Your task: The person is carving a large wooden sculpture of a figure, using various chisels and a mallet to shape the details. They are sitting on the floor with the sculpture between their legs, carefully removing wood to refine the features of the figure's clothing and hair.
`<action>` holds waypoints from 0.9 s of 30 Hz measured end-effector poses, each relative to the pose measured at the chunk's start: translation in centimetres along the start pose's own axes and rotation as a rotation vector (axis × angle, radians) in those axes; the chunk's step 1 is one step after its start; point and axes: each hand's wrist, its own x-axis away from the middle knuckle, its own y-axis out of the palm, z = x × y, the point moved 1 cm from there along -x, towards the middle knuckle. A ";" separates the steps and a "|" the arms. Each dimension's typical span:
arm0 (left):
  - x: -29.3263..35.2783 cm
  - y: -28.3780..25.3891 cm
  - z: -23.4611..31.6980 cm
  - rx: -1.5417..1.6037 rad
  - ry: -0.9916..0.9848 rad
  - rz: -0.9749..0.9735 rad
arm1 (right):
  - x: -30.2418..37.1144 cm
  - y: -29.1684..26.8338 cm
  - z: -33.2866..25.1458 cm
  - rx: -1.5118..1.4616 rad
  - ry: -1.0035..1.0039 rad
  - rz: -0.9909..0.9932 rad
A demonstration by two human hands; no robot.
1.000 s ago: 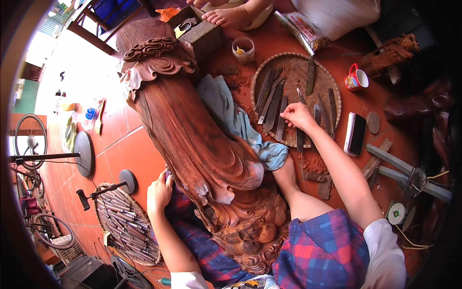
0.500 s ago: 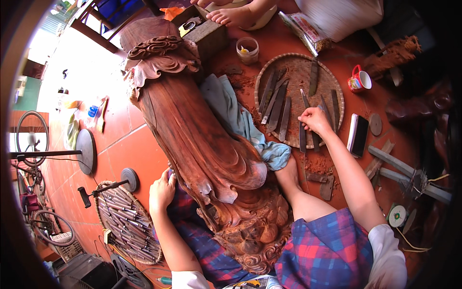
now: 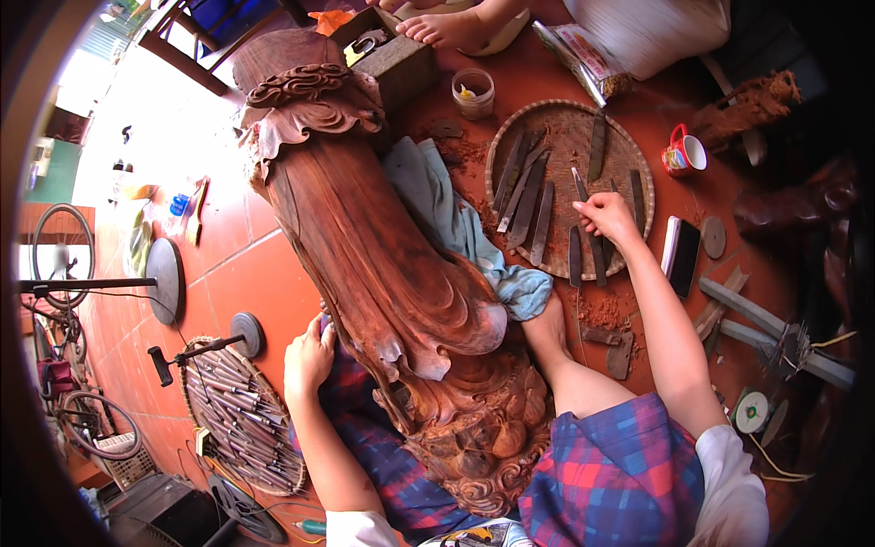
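A large reddish-brown wooden carving [image 3: 374, 237] with draped folds lies lengthwise between my legs, its knobbly end nearest me. At its left edge is my left hand [image 3: 310, 358], fingers curled, a bit of purple showing by the fingertips; what it grips is unclear. My right hand [image 3: 609, 219] hovers over a round woven tray [image 3: 558, 114], thumb and fingertips pinched together; anything between them is too small to make out. Several flat dark metal files [image 3: 526, 205] lie in the tray. One light-tipped file [image 3: 581, 185] runs beneath my right hand.
Left, a round basket [image 3: 187, 383] holds many carving tools [image 3: 241, 419], beside a stand with round discs [image 3: 165, 283]. A blue cloth [image 3: 492, 260] lies along the carving. Right are a phone [image 3: 681, 255], a red mug [image 3: 676, 157] and metal bars [image 3: 743, 305]. Another person's foot [image 3: 437, 27] shows at the top.
My right hand has shifted slightly right and away from me over the tray, fingers still pinched. My left hand stays by the carving's edge. The whole view has moved a little.
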 end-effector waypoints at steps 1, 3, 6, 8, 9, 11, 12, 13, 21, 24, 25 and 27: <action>0.0 0.0 0.1 -0.002 -0.002 0.002 | 0.0 -0.7 0.5 -0.014 -0.037 0.046; -0.1 0.2 -0.2 -0.005 0.002 -0.003 | -0.5 -2.2 1.5 -0.041 -0.066 0.092; -0.1 0.3 -0.2 0.012 -0.003 0.008 | -0.6 -3.8 2.4 -0.060 -0.009 0.125; 0.1 0.2 -0.1 0.018 -0.008 0.011 | 0.1 -4.2 2.0 -0.058 0.030 0.105; 0.1 0.1 0.0 0.015 -0.007 0.007 | 0.4 -4.3 2.0 -0.056 0.041 0.083; 0.1 0.1 0.1 0.011 -0.005 -0.001 | 0.8 -4.5 1.8 -0.228 0.154 0.030; 0.0 0.0 0.1 0.007 -0.007 -0.002 | 1.1 -4.3 1.3 -0.316 0.208 0.002; 0.0 0.0 0.0 0.003 -0.008 -0.002 | 1.7 -3.9 0.9 -0.441 0.180 -0.108; 0.1 0.0 0.1 -0.009 -0.001 0.000 | 2.6 -2.1 -0.8 -0.571 0.098 -0.274; 0.1 0.3 0.0 -0.005 0.007 0.019 | 2.1 -1.9 -0.2 -0.612 0.095 -0.249; 0.1 0.3 -0.1 -0.002 0.010 0.031 | 2.0 -1.7 -0.1 -0.620 0.089 -0.237; 0.2 0.1 -0.1 0.006 -0.006 0.018 | 2.0 -1.6 0.0 -0.619 0.060 -0.231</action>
